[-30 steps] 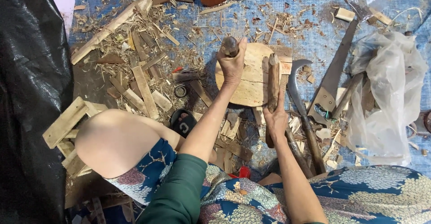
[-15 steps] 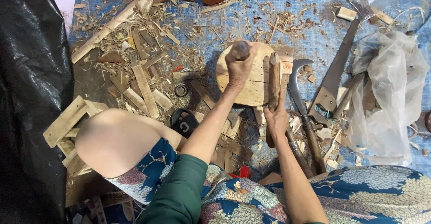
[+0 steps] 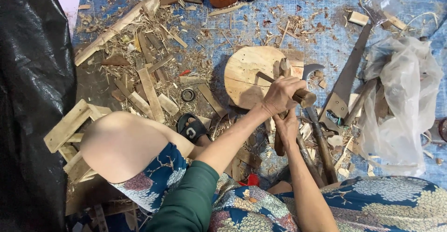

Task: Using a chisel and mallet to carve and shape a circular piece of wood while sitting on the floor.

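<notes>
Head view, left hand: the left hand (image 3: 279,97) is clenched round the round brown wooden handle (image 3: 302,97) of a tool held over the block.
Head view, right hand: the right hand (image 3: 287,126) grips the lower part of a long narrow brown wooden stick (image 3: 279,141), which stands on the block's edge at 3 o'clock.
Block: the pale round wooden chopping block (image 3: 247,73) lies on the floor at 12 o'clock from the hands, with a dark cut line across its top.
Floor: a blue woven plastic tarp (image 3: 321,8) covers the floor, strewn with wood shavings and pale wooden offcuts (image 3: 149,90), thickest at 9 to 11 o'clock of the block.
Nearby tools: a curved-bladed hatchet with a dark wooden handle (image 3: 319,129) lies just at 4 o'clock of the block; a long grey handsaw (image 3: 347,76) lies further at 3 o'clock.
Surroundings: a crumpled clear plastic bag (image 3: 400,101) sits at far 3 o'clock, and a black plastic sheet (image 3: 28,97) fills the 9 o'clock edge.
</notes>
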